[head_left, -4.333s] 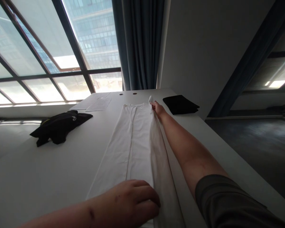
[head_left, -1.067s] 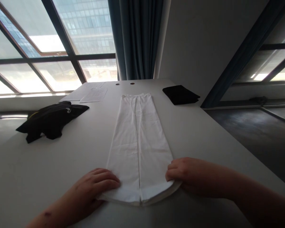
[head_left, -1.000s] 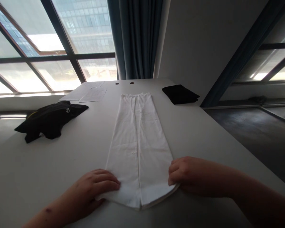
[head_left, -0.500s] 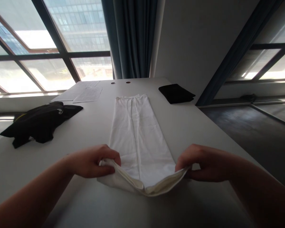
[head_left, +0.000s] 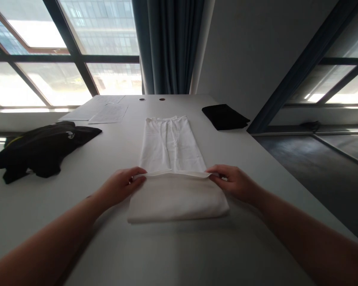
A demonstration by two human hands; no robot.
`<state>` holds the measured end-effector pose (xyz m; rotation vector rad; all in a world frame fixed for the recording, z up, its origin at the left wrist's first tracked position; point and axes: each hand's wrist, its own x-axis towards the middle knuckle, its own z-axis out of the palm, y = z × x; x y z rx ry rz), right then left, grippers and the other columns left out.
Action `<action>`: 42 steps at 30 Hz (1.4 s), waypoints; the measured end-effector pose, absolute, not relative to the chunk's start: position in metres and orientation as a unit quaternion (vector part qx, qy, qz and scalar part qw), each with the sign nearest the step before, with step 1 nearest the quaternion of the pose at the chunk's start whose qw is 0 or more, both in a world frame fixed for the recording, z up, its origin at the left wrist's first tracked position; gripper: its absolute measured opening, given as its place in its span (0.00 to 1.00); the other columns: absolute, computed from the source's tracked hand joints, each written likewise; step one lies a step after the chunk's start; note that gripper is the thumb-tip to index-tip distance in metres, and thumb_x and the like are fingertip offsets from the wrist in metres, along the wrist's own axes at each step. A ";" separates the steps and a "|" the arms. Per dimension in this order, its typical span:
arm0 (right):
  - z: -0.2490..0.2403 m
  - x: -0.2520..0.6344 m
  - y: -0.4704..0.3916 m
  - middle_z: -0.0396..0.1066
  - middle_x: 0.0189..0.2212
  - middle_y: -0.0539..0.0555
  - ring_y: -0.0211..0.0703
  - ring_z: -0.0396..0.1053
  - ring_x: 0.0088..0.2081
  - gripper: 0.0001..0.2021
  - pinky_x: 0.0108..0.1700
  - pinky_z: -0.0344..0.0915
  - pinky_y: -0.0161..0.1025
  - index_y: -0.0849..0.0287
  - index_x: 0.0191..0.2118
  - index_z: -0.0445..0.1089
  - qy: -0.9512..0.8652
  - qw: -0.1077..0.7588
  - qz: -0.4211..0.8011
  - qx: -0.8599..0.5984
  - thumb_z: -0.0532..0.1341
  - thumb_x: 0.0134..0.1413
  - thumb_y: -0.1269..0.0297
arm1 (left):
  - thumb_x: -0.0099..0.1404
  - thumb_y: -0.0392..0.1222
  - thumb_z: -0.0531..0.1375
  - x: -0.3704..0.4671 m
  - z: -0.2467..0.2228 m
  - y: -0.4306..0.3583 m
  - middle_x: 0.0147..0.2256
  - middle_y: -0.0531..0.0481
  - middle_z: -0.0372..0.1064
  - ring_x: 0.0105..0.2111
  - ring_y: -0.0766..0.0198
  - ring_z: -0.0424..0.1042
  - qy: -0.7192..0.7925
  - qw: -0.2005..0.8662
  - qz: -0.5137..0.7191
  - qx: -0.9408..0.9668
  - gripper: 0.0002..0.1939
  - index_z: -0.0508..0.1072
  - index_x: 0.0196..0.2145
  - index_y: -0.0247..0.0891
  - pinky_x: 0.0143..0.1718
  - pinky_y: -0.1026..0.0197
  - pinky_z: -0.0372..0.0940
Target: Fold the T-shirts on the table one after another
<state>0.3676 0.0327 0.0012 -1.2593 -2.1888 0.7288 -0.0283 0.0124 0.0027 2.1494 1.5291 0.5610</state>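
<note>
White trousers with a drawstring at the waist lie lengthwise on the white table, waistband at the far end. Their near end is doubled over toward the waist, making a flat folded panel. My left hand pinches the left corner of the turned-over hem between thumb and fingers. At the right corner of the same hem, my right hand has a matching pinch. The hem stretches nearly straight between both hands, across the middle of the trousers.
A crumpled black garment lies on the left of the table. Printed paper sheets are behind it. A folded black cloth sits near the right edge. Windows and a blue curtain stand beyond the table.
Both hands have carried the hem away from me, up and over the trousers. The near part, which hung open toward me, is now folded flat on top.
</note>
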 end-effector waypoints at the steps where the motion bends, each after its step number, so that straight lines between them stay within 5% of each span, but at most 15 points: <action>1: -0.003 0.367 0.039 0.79 0.39 0.55 0.42 0.74 0.37 0.17 0.41 0.71 0.37 0.59 0.47 0.80 -0.804 0.259 0.269 -0.463 0.60 0.63 0.53 | 0.70 0.60 0.54 -0.028 0.000 0.016 0.29 0.51 0.76 0.28 0.62 0.71 0.551 0.215 0.202 0.780 0.23 0.79 0.45 0.41 0.33 0.63 0.66; 8: -0.024 0.363 0.087 0.76 0.32 0.53 0.41 0.71 0.32 0.23 0.37 0.67 0.36 0.60 0.52 0.78 -0.766 0.277 0.306 -0.494 0.60 0.63 0.48 | 0.72 0.61 0.53 -0.032 -0.017 0.054 0.27 0.53 0.73 0.27 0.62 0.71 0.586 0.214 0.222 0.749 0.26 0.77 0.50 0.39 0.32 0.63 0.64; 12: -0.028 0.355 0.104 0.76 0.33 0.53 0.39 0.67 0.30 0.21 0.37 0.64 0.36 0.61 0.52 0.79 -0.795 0.241 0.254 -0.495 0.60 0.62 0.53 | 0.71 0.59 0.53 -0.033 -0.025 0.077 0.36 0.47 0.76 0.34 0.59 0.73 0.577 0.157 0.197 0.777 0.25 0.78 0.50 0.38 0.41 0.59 0.67; 19: -0.038 0.354 0.110 0.77 0.45 0.57 0.44 0.71 0.41 0.17 0.52 0.68 0.41 0.59 0.53 0.77 -0.825 0.244 0.165 -0.482 0.61 0.60 0.63 | 0.73 0.53 0.54 -0.032 -0.026 0.079 0.50 0.42 0.76 0.51 0.52 0.72 0.528 0.089 0.199 0.821 0.21 0.77 0.52 0.39 0.59 0.51 0.64; 26: -0.020 0.330 0.068 0.71 0.55 0.64 0.57 0.67 0.59 0.17 0.66 0.63 0.57 0.59 0.56 0.76 -0.857 0.273 -0.002 -0.437 0.58 0.66 0.65 | 0.79 0.53 0.49 0.023 -0.022 0.023 0.67 0.36 0.63 0.67 0.45 0.61 0.493 -0.035 0.169 0.853 0.26 0.71 0.64 0.37 0.68 0.40 0.56; 31: -0.033 0.304 0.036 0.53 0.73 0.63 0.61 0.50 0.74 0.29 0.73 0.51 0.63 0.58 0.72 0.62 -0.907 0.129 0.011 -0.401 0.57 0.69 0.56 | 0.77 0.58 0.52 0.045 -0.043 0.005 0.72 0.38 0.54 0.72 0.40 0.52 0.466 0.001 0.102 0.879 0.32 0.62 0.72 0.41 0.71 0.35 0.50; 35: -0.042 0.304 0.042 0.41 0.76 0.63 0.61 0.42 0.76 0.34 0.75 0.47 0.62 0.57 0.77 0.52 -0.902 0.023 0.062 -0.428 0.54 0.72 0.51 | 0.76 0.59 0.53 0.039 -0.044 0.013 0.74 0.41 0.49 0.74 0.39 0.47 0.496 0.019 0.074 0.865 0.31 0.61 0.72 0.49 0.72 0.33 0.48; 42: -0.035 0.311 0.054 0.42 0.76 0.59 0.57 0.42 0.77 0.32 0.76 0.42 0.61 0.55 0.76 0.53 -0.899 0.025 0.094 -0.427 0.53 0.72 0.51 | 0.77 0.55 0.50 0.021 -0.045 0.033 0.74 0.40 0.49 0.74 0.44 0.47 0.585 0.040 0.083 0.806 0.33 0.59 0.73 0.38 0.73 0.37 0.47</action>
